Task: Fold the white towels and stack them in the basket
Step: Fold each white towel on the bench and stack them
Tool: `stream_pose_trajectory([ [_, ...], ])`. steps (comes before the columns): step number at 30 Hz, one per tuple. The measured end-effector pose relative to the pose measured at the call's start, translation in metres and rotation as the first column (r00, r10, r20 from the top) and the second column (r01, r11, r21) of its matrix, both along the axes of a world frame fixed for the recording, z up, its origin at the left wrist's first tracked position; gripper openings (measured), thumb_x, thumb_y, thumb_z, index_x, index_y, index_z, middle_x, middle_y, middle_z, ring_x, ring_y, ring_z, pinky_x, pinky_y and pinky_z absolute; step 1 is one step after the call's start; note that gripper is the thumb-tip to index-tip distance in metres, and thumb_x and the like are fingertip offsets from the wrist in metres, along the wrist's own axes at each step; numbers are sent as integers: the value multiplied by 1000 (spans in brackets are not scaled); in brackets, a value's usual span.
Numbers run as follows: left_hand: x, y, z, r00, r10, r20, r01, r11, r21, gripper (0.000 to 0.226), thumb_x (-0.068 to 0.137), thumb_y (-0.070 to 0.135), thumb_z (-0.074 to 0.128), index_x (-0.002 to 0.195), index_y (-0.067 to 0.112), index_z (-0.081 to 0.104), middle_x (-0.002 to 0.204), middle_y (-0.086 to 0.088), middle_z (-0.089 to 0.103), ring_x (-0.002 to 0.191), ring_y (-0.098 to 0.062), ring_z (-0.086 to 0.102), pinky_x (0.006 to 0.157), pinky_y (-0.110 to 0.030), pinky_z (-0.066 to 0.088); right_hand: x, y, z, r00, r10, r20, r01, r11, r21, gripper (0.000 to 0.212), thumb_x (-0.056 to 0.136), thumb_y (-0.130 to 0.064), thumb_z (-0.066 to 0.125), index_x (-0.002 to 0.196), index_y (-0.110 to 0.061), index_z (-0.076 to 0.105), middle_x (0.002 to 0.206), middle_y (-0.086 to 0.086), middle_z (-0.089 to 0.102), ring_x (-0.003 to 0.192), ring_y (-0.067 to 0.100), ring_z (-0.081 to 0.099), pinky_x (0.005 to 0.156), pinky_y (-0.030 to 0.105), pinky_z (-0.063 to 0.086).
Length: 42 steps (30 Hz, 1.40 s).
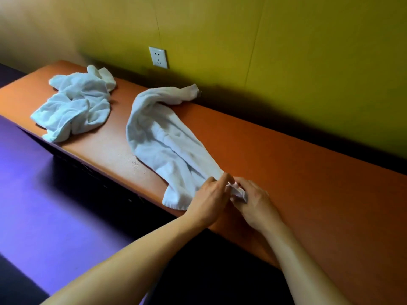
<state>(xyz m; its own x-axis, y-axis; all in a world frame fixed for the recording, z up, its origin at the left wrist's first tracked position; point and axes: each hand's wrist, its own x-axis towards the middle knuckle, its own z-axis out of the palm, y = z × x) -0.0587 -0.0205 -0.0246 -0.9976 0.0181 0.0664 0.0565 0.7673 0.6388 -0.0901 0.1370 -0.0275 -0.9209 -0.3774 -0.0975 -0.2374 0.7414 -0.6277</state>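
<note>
A long white towel [163, 137] lies stretched and rumpled along the orange bench [286, 172], its far end near the wall. Its near end is bunched between both hands. My left hand [209, 200] pinches the towel's near corner with thumb and fingers. My right hand [253, 203] grips the same bunched corner from the right, fingers curled round the cloth. A second white towel [77, 104] lies crumpled in a heap at the bench's far left end. No basket is in view.
The orange bench runs along a yellow-green wall with a white power socket [158, 57] above it. A purple-lit floor [44, 194] lies to the left, below the bench's front edge. Bare bench surface extends to the right of my hands.
</note>
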Motion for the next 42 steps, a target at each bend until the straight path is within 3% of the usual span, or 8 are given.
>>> stream_pose_trajectory([
  [5,20,21,3,986,7,-169,-19,997,-69,38,94,46,58,123,25,48,109,8,68,98,-22,56,87,-40,43,8,24,8,982,-179,59,187,960,-206,34,89,-11,59,107,-39,64,104,-12,71,93,17,66,70,27,47],
  [9,38,3,-12,997,70,-26,-74,891,-449,82,75,59,66,147,31,38,143,-2,49,120,-31,50,98,-46,39,5,39,29,964,-265,-7,250,916,-314,48,84,5,49,102,-35,67,109,-6,70,87,17,61,64,19,41],
  [13,36,-18,-7,970,242,-11,-222,869,-442,38,86,18,58,123,25,58,114,-8,63,102,-37,62,86,-44,40,-4,66,56,912,-390,-129,327,880,-344,43,87,2,51,113,-29,66,111,-1,70,90,21,66,71,31,54],
  [20,33,-1,19,934,-40,356,144,952,-270,41,98,45,50,132,23,50,128,-10,55,117,-36,56,98,-42,44,-31,138,102,766,-624,-153,471,708,-526,36,87,9,47,101,-14,71,97,10,69,89,29,68,70,40,57],
  [27,40,70,34,821,-362,441,477,860,-183,39,97,34,50,135,29,53,135,2,61,126,-23,53,104,-33,40,-25,195,82,730,-620,-287,582,785,-215,37,76,15,50,97,0,76,102,27,68,99,43,64,80,34,45],
  [32,-14,65,53,916,-355,189,398,865,-305,34,99,25,49,133,22,55,133,-7,59,124,-30,52,97,-41,46,-13,224,51,869,-480,-119,470,728,498,53,81,0,59,127,-27,67,133,15,56,126,40,48,107,44,41],
  [38,-121,36,55,940,-328,94,331,806,-490,46,98,11,46,144,14,42,137,-14,50,118,-40,51,92,-50,45,-41,202,56,773,-382,-507,535,821,197,49,73,11,54,110,-16,71,116,12,67,108,40,57,91,46,40],
  [42,-173,16,35,936,-276,220,352,684,-639,60,97,6,48,152,23,32,146,-8,43,121,-39,48,93,-51,50,-74,176,49,893,-288,-346,368,910,191,34,95,-28,54,125,-18,64,124,9,65,113,35,62,93,43,50],
])
